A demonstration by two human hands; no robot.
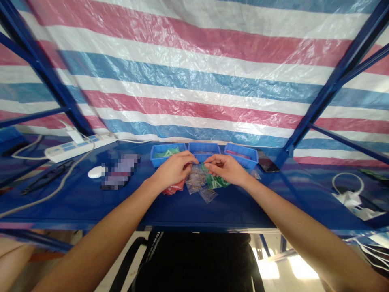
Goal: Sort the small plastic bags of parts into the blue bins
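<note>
My left hand (176,167) is closed with its fingertips together, over the pile's left side. Under it lie red plastic bags (174,188). My right hand (226,168) is closed too, thumb and fingers meeting above a green plastic bag (217,181) with pale pieces. What either pinch holds is too small to make out. Between both hands lie small clear bags (196,181) of brass-coloured pieces, perhaps screws. Another clear bag (209,194) sits nearer the table's front edge.
Behind the hands stand three blue bins: left (153,158) with green bags, middle (204,147), right (251,164). A phone (268,160) lies right of them. Leftward are a blurred-out object (121,171), a white mouse-like object (96,172), a power strip (80,147) and cables.
</note>
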